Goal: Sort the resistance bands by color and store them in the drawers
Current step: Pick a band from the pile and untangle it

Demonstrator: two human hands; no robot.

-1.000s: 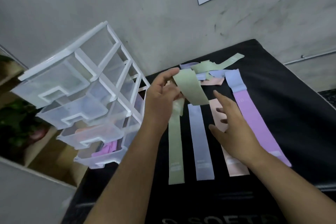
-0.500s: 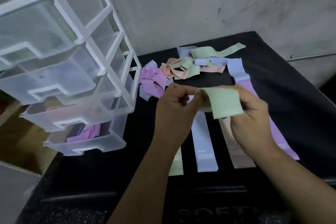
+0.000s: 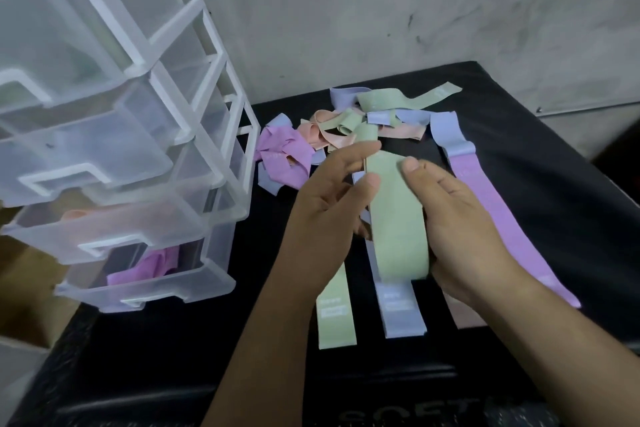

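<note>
You held the folded green band (image 3: 398,218) in the middle of the frame, above the black table (image 3: 540,135), between both hands. Your left hand (image 3: 329,211) had its thumb against the band's left edge and its forefinger reaching to the top edge, pinching that side, with the other fingers curled behind. Your right hand (image 3: 460,225) pressed its thumb on the band's upper right corner; its fingers were hidden underneath, so how they lay could not be told. Below your hands four bands lay flat and side by side on the table: a green strip (image 3: 336,319), a blue strip (image 3: 403,317), a peach strip (image 3: 467,319) mostly covered by your right wrist, and a purple strip (image 3: 502,218) running toward the lower right. A loose pile of bands (image 3: 346,125) in purple, peach, green and blue lay at the back of the table, above your hands. The clear drawer unit (image 3: 194,135) stood at the left of the frame. Its bottom drawer (image 3: 156,288) held purple bands (image 3: 145,267), and the third drawer (image 3: 114,232) showed something peach; the upper two were too hazy to read.
</note>
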